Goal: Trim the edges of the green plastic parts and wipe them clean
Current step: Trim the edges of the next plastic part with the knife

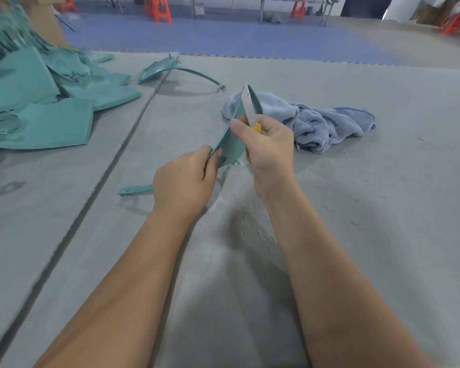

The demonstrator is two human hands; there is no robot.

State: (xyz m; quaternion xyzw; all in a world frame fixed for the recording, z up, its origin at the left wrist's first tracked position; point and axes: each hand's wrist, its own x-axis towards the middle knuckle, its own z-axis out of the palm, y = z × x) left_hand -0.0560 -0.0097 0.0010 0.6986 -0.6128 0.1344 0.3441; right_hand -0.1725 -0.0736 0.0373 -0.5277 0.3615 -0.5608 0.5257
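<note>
Head view: left hand [182,181] pinching lower edge of green plastic part [230,147], held upright above grey bench [356,195], thin strap end [134,189] trailing left of the wrist. Right hand [268,147] curled round yellow-handled knife [250,107], blade laid against upper edge of the part (thumb braced beside the blade). Blue cloth [316,120] crumpled on bench just behind the hands; second curved green part [168,70] lying further back; heap of green parts [43,102] at far left; fine pale shavings [255,227] scattered near the forearms.
</note>
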